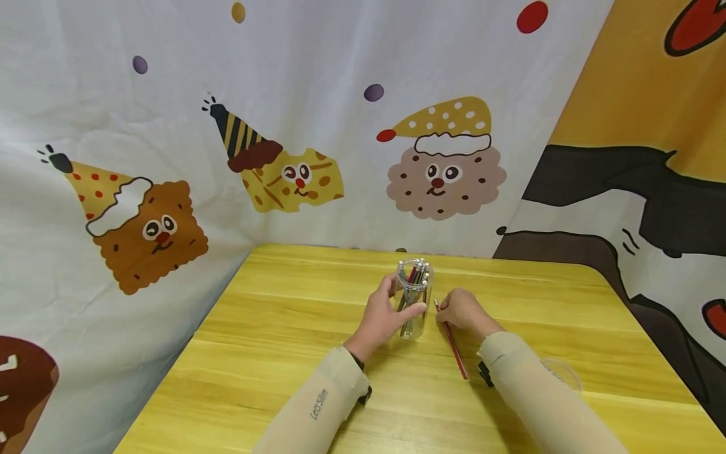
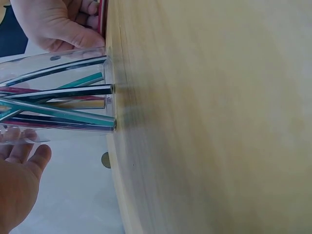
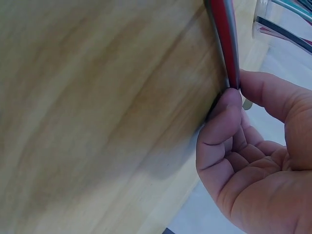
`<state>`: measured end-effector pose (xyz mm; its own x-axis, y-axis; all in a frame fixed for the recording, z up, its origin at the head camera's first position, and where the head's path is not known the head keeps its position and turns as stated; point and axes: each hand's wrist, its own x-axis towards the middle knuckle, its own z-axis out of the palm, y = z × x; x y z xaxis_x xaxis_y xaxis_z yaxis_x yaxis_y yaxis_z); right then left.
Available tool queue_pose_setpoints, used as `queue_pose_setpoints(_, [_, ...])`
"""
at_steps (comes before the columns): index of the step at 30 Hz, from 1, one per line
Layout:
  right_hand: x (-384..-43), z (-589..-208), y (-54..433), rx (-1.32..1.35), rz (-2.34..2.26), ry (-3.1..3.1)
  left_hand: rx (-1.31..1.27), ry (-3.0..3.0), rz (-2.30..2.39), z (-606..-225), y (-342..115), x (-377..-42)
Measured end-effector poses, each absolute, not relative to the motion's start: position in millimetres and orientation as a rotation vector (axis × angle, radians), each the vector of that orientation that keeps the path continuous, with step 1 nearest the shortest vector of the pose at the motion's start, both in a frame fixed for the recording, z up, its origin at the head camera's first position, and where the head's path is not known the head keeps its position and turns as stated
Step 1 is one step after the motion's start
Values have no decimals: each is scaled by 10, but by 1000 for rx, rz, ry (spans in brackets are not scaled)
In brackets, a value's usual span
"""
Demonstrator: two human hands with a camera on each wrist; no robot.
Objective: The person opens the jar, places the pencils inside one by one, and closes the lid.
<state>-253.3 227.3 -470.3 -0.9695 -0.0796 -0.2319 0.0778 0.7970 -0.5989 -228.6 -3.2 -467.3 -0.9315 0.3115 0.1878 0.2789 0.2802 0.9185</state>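
A clear plastic cup (image 1: 416, 325) full of several pencils (image 1: 418, 272) stands upright on the table. My left hand (image 1: 388, 315) grips the cup from its left side, with the thumb across the front. In the left wrist view the pencils (image 2: 73, 114) show through the cup wall, dark, teal, red and yellow ones leaning across each other. Just right of the cup, my right hand (image 1: 465, 310) pinches a red pencil (image 1: 455, 350) near its white-tipped end. Thumb and index finger close on this pencil (image 3: 226, 44) in the right wrist view, low over the wood.
The yellow wood-grain table (image 1: 295, 315) runs back to a white curtain (image 1: 317, 63) printed with cartoon biscuits and cheese. A clear round lid (image 1: 570, 372) lies by the right forearm, partly hidden by the sleeve (image 1: 539, 391).
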Motion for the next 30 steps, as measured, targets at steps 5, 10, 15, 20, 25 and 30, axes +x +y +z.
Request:
queue_pose_setpoints(5, [-2550,-4687,2269,-13,-907,2750,564,2497,1774,-4675,-49,-2301])
queue_pose_setpoints(10, [-2566,-4641,2283,-14,-958,2739,557,2505,1777,-4678,-60,-2313])
queue_pose_setpoints(15, [-2573,-4516,2320,-39,-949,2790,553,2506,1783,-4677,-66,-2312])
queue_pose_setpoints(20, [-2533,-4274,2353,20,-1064,2811,559,2497,1801,-4671,-65,-2310])
queue_pose_setpoints(25, [-2422,-3902,2372,-12,-1245,3011,566,2498,1802,-4660,-61,-2306])
queue_pose_setpoints(30, [-2198,-3472,2339,-67,-1710,3249,591,2483,1783,-4659,-33,-2305])
